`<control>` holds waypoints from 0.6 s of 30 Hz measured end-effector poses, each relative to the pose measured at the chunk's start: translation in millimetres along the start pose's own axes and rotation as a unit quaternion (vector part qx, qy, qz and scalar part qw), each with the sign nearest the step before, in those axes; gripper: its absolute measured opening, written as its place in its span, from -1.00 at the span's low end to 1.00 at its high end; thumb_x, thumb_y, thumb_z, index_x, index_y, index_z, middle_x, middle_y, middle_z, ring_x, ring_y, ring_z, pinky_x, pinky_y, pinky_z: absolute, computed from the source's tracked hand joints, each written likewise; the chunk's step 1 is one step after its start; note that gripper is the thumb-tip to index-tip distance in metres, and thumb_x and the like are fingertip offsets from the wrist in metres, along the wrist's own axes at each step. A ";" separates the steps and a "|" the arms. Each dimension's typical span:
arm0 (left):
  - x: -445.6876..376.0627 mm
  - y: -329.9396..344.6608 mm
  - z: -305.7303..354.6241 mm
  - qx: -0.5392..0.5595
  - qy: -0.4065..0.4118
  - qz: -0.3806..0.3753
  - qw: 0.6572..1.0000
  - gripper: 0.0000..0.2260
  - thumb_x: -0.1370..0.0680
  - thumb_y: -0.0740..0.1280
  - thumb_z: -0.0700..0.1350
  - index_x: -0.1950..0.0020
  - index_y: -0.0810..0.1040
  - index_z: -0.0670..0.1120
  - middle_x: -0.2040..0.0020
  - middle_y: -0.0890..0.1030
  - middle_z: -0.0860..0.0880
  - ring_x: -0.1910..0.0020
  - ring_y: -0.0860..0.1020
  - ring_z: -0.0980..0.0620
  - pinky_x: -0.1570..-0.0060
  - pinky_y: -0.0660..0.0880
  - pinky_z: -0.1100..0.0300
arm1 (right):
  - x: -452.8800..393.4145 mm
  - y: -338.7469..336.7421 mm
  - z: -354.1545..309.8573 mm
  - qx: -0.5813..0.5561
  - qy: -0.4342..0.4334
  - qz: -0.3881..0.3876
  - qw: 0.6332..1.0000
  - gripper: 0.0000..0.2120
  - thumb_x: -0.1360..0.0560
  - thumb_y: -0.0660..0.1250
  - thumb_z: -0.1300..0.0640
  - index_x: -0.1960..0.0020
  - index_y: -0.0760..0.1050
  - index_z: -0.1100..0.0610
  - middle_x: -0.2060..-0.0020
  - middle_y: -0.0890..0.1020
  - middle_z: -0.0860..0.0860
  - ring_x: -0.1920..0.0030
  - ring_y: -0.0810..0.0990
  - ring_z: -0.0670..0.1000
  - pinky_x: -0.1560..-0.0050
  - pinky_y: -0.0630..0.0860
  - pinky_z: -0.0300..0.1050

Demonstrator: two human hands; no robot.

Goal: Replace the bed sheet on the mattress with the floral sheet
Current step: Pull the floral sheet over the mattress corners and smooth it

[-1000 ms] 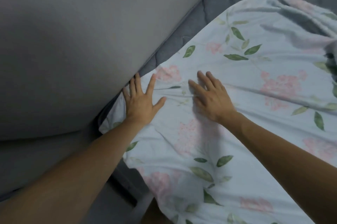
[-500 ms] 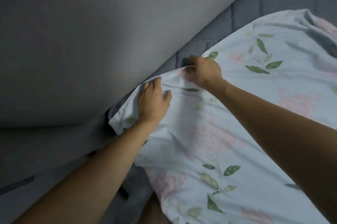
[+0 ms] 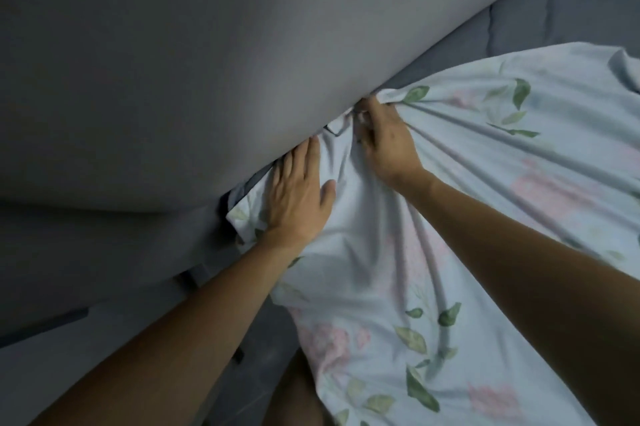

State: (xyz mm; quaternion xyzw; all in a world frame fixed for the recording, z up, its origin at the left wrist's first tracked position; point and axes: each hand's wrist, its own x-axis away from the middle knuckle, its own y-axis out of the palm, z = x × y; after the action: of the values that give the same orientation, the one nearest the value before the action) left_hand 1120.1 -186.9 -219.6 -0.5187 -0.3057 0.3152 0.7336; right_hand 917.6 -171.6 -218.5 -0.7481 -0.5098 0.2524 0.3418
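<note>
Bunching the pale blue floral cotton sheet [image 3: 433,217] in a curled-finger grip, the right hand [image 3: 388,145] held its edge against the plain grey wall [image 3: 207,79], the left hand [image 3: 298,197] pressing flat, fingers straight, over the dark grey quilted mattress [image 3: 554,9].
</note>
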 end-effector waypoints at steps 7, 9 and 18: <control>63.1 -21.3 -26.3 -0.029 -0.054 0.012 0.998 -0.51 -0.59 0.31 0.05 -0.50 0.38 -0.04 -0.55 0.34 -0.09 -0.41 0.39 -0.16 -0.30 0.39 -0.11 | 50.7 24.6 -40.5 0.111 -0.124 -0.115 0.979 -0.57 -0.48 0.23 0.15 -0.33 0.58 0.10 -0.45 0.46 0.14 -0.44 0.39 0.26 -0.41 0.35 0.21; 75.6 -22.9 -40.8 -0.037 -0.101 0.028 0.994 -0.55 -0.59 0.33 0.03 -0.46 0.42 -0.06 -0.48 0.40 -0.10 -0.31 0.42 -0.18 -0.18 0.39 -0.10 | 59.1 32.2 -57.3 0.111 -0.175 -0.161 0.965 -0.58 -0.50 0.17 0.09 -0.28 0.62 0.07 -0.45 0.48 0.08 -0.44 0.40 0.21 -0.43 0.32 0.17; 94.0 -22.7 -61.4 0.106 -0.235 0.122 0.959 -0.73 -0.59 0.44 -0.10 -0.22 0.57 -0.20 -0.16 0.47 -0.22 -0.16 0.45 -0.23 -0.16 0.42 -0.07 | 38.7 34.9 -90.6 0.225 -0.202 -0.289 0.909 -0.51 -0.48 0.19 0.03 -0.38 0.54 -0.01 -0.49 0.40 -0.09 -0.34 0.37 0.09 -0.09 0.28 0.00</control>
State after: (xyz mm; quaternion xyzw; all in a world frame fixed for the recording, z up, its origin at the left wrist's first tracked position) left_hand 1228.8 -154.5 -203.4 -0.3823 -0.3686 0.5456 0.6483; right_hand 1017.6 -167.1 -188.5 -0.4048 -0.6913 0.3962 0.4486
